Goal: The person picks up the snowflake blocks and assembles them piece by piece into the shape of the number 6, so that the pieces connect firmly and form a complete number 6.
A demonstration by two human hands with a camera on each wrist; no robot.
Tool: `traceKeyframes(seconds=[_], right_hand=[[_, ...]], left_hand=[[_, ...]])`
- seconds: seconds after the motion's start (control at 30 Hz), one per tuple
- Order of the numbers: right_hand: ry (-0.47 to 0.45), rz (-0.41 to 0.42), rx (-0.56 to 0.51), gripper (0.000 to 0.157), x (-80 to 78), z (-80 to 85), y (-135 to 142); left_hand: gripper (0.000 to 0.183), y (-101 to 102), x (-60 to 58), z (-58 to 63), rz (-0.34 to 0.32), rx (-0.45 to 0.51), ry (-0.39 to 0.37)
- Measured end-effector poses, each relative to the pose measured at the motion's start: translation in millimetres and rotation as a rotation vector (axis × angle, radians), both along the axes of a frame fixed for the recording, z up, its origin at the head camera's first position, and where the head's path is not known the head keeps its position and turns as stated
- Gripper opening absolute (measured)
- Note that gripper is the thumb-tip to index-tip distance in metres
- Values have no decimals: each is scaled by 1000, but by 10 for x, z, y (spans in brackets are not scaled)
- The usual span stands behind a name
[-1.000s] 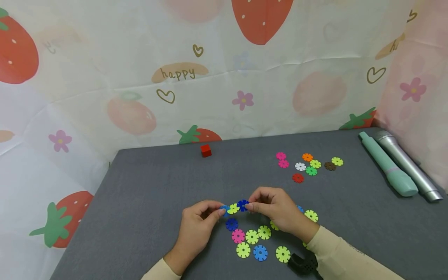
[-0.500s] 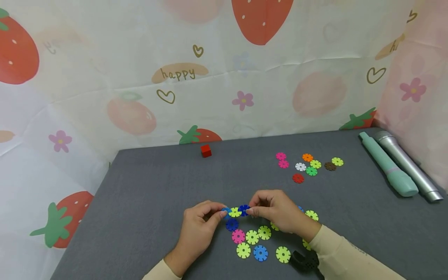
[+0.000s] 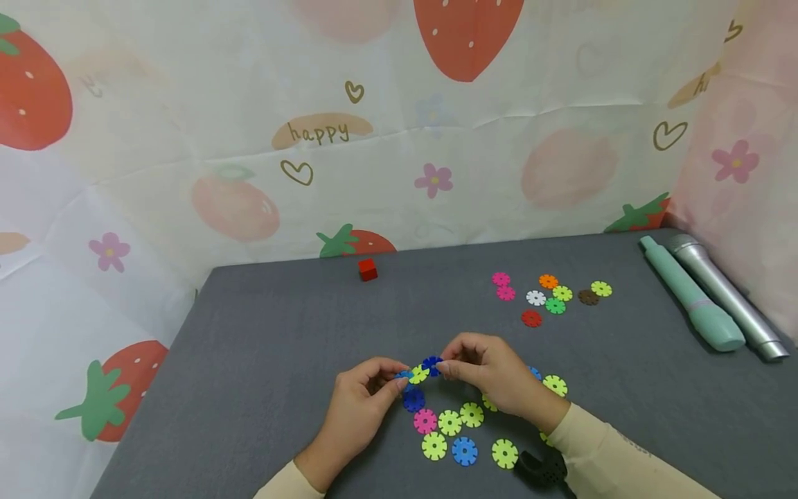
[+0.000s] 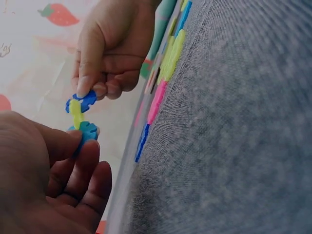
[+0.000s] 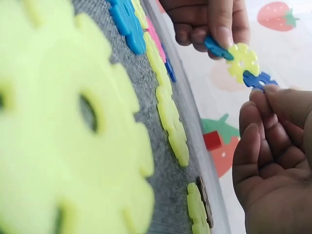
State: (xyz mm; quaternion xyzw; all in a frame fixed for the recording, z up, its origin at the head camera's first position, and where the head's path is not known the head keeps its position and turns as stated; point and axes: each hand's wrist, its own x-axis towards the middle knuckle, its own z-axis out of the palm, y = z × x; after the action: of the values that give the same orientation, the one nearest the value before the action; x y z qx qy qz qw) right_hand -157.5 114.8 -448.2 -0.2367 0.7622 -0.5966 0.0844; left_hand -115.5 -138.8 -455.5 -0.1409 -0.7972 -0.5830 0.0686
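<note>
Head view: hands [image 3: 359, 403] [image 3: 491, 372] pinch linked discs [image 3: 418, 375], back edge [image 3: 461, 247] well apart.

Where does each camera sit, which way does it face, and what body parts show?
Head: on the head, looking forward and down at the gray table; left hand, right hand and cream sleeves show.
Left wrist: on that wrist, looking past the left hand, lower left, to the right hand.
Right wrist: on that wrist, looking past the right hand, lower right, to the left hand.
Shared: both wrist views show the disc chain between the hands.
</note>
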Motion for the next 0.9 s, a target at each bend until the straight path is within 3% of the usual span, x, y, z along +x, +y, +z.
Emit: traceKeyframes(seconds=[0.2,0.37,0.5,0.73,0.9], right_hand=[[-11,-14,-36,16,21,-14,-29],[-15,53,21,19,40,-43,-68],[28,141,138,25,57,-79,-94],[189,203,347,47,134,-103,-148],[276,186,382,38,179,-145,-181]], left_hand=[[18,6,-37,3,6,213,-138],[52,-29,-76,3,-14,368,-208],[74,-45,-83,2,-53,463,-249],[53,-48,-77,-1,-137,610,-326],[46,-55,-87,-12,-147,632,-332]])
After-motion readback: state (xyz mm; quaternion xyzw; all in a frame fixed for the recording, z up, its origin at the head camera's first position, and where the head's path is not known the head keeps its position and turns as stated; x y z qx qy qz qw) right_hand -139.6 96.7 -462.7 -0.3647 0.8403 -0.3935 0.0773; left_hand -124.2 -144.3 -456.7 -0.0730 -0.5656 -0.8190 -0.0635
